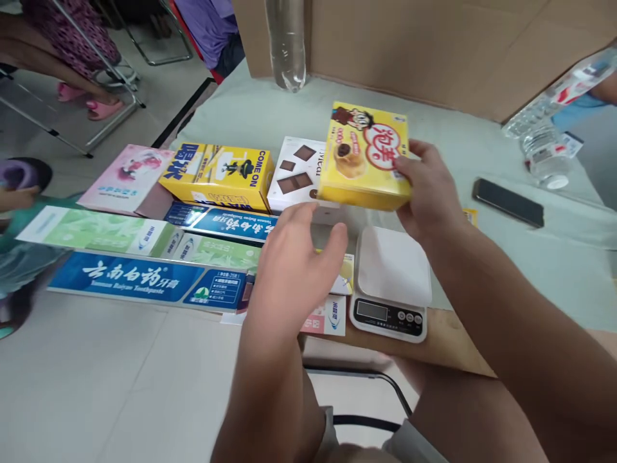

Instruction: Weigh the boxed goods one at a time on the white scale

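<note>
A person's right hand point(429, 186) grasps a yellow snack box point(359, 154) by its right edge, thumb on top, holding it tilted above the desk point(241, 116) at the upper centre of the frame. The left hand point(299, 263), fingers parted and apparently empty, hangs mid-frame near a white scale point(393, 267). The step in hand looks like handling the raised box; setting it down would call for levelling it under a steady grip.
</note>
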`<state>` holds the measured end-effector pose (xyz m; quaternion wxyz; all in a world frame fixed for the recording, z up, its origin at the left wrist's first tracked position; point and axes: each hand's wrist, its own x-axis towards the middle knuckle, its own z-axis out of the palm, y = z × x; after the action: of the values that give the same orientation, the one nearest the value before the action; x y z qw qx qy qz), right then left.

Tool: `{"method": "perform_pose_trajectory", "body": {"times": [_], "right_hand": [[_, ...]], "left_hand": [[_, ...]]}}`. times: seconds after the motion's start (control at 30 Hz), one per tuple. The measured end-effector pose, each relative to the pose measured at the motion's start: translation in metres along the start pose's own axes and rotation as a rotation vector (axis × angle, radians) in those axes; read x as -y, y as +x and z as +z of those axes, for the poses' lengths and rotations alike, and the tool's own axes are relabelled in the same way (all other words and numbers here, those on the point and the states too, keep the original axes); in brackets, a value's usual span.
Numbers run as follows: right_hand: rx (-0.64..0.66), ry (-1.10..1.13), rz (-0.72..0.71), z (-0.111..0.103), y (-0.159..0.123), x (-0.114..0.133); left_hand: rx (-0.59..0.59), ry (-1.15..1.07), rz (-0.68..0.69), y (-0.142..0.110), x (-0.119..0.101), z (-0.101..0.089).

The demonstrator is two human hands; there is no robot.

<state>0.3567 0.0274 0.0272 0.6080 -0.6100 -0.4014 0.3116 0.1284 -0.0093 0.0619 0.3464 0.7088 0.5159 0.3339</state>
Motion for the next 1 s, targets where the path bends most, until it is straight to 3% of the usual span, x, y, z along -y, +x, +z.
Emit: {"method": "perform_pose_trajectory", "body": {"times": [0.1,0.2,0.37,0.47,0.6,0.73,0.87,1.0], "right_hand": [[0.011,-0.113,0.146,0.036,0.021,0.0],[0.007,-0.256,0.233,0.054,0.018,0.001],[0.141,-0.195,0.177,0.06,0.007,-0.004],[0.145,-0.217,0.14,0.055,0.004,-0.008],[0.067,-0.253,0.026,0.021,-0.017,-0.008],[-0.217,-0.101,-0.156,-0.042,-0.058,-0.008],[-0.564,-0.009,-0.27,-0.101,-0.094,-0.024],[-0.674,-0.051,-0.283,-0.137,-0.111,-0.041]], "left_hand": [[0.022,0.047,-0.124,0.004,0.005,-0.002],[0.098,0.095,-0.211,0.008,0.005,-0.006],[0.178,0.128,-0.218,0.012,0.008,-0.012],[0.181,0.115,-0.229,0.014,0.01,-0.013],[0.165,0.089,-0.242,0.017,0.01,-0.011],[0.075,0.04,-0.216,0.016,0.008,-0.006],[0.048,-0.117,-0.038,0.004,-0.007,0.003],[0.168,-0.188,0.149,-0.018,-0.043,0.028]]}}
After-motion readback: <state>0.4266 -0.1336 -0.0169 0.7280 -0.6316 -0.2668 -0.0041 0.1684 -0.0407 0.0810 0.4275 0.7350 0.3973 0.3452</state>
